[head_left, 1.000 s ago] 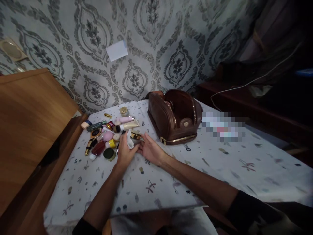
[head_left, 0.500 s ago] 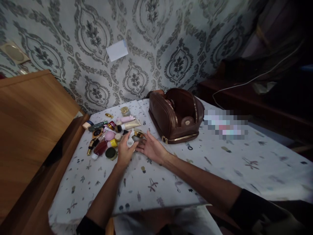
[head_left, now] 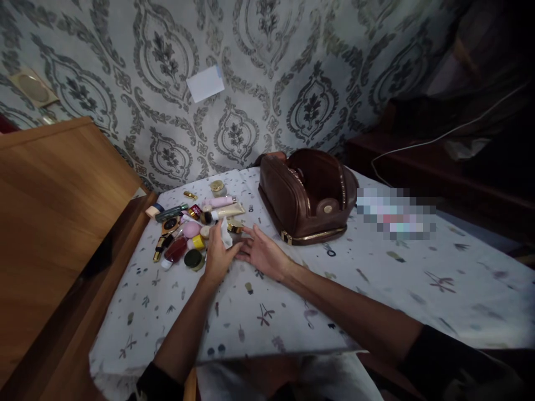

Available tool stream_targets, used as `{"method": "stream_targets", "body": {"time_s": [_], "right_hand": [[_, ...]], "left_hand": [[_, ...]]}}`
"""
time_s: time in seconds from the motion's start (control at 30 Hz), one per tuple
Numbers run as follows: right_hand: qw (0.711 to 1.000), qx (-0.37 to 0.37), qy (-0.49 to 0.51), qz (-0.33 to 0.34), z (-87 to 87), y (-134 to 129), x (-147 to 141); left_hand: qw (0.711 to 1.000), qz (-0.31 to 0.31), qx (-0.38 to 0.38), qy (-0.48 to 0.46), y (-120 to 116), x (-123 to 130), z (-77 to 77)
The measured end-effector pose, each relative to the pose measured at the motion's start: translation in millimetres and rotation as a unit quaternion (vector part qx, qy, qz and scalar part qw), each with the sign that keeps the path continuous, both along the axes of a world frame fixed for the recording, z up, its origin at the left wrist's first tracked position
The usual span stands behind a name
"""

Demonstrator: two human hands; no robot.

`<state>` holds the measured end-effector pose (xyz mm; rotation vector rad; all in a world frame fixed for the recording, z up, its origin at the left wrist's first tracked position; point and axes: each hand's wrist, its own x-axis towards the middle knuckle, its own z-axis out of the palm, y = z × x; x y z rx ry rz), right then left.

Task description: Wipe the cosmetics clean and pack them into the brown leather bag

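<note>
A small clear jar with a gold lid (head_left: 234, 225) stands between my two hands, its glass body partly covered by my fingers. My left hand (head_left: 217, 256) is closed on a white tissue (head_left: 227, 235), which it presses against the jar's left side. The fingers of my right hand (head_left: 267, 255) curve round the jar's right side, with a fingertip at the lid. Close by on the left lie a dark-lidded jar (head_left: 194, 259), a yellow-capped bottle (head_left: 197, 241), a pink egg-shaped sponge (head_left: 191, 229) and a cream tube (head_left: 229, 211).
An unzipped brown leather bag (head_left: 288, 203) stands right of my hands on the patterned tablecloth (head_left: 292, 328). More cosmetics, including a green tube (head_left: 171, 213), lie at the left. Another gold-lidded jar (head_left: 217, 188) stands behind. A wooden panel (head_left: 62, 206) borders the left; a blurred-out item (head_left: 393, 214) lies right.
The jar has turned from tilted to nearly upright between my hands, and more of the white tissue shows beside it. The whole view has shifted slightly.
</note>
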<state>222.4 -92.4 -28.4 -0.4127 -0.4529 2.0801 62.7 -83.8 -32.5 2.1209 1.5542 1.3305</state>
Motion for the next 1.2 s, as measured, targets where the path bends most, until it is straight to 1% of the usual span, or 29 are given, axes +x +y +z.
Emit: {"method": "stream_targets", "body": {"time_s": [0.07,0.13,0.23,0.27,0.33,0.37,0.43,0.57,0.7,0.8,0.9,1.0,1.07,1.13,1.2], "right_hand": [[1.0,0.001,-0.012,0.0,0.1,-0.1,0.3],[1.0,0.007,-0.019,0.003,0.7,0.5,0.8],[1.0,0.019,-0.017,0.009,1.8,2.0,1.4],[1.0,0.021,-0.014,0.01,1.9,2.4,1.5],[1.0,0.022,-0.01,0.009,2.0,3.1,1.6],[1.0,0.022,-0.009,0.007,2.0,3.4,1.5],[1.0,0.024,-0.006,0.0,2.0,3.6,1.4],[1.0,0.018,0.011,-0.01,2.9,3.1,0.6],[1.0,0.008,0.013,-0.012,3.9,2.2,0.0],[1.0,0.009,-0.01,-0.012,4.1,1.1,0.4],[0.999,0.025,-0.033,-0.009,4.4,-1.3,0.7],[0.998,0.04,-0.051,-0.007,5.2,-3.9,0.3],[0.997,0.043,-0.059,-0.003,5.5,-4.5,0.0],[0.997,0.035,-0.063,0.0,5.4,-3.9,-0.3],[0.998,0.021,-0.063,0.005,4.4,-2.6,-0.6]], "left_hand": [[0.999,0.014,-0.01,-0.029,0.6,-0.4,0.9],[0.996,0.008,-0.023,-0.082,0.2,-0.1,3.5],[0.981,-0.036,-0.072,-0.177,-2.1,2.0,7.8],[0.975,-0.054,-0.087,-0.197,-3.1,3.1,8.8],[0.969,-0.085,-0.101,-0.208,-4.6,4.9,9.5],[0.97,-0.093,-0.099,-0.203,-4.9,5.4,9.3],[0.977,-0.087,-0.082,-0.179,-4.2,5.0,8.1],[0.993,-0.035,-0.021,-0.113,-0.4,0.1,6.8],[0.997,-0.038,0.03,-0.061,0.2,-2.5,8.7],[0.998,-0.049,0.034,-0.028,-1.3,-1.8,8.9],[0.999,-0.033,0.006,-0.02,-1.0,-1.0,6.9],[0.998,0.007,-0.029,-0.057,1.5,-1.5,6.0],[0.992,0.023,-0.059,-0.113,2.7,-2.2,7.5],[0.979,0.013,-0.092,-0.184,2.4,-2.4,10.3],[0.963,-0.013,-0.118,-0.243,0.4,-0.9,13.0]]}}
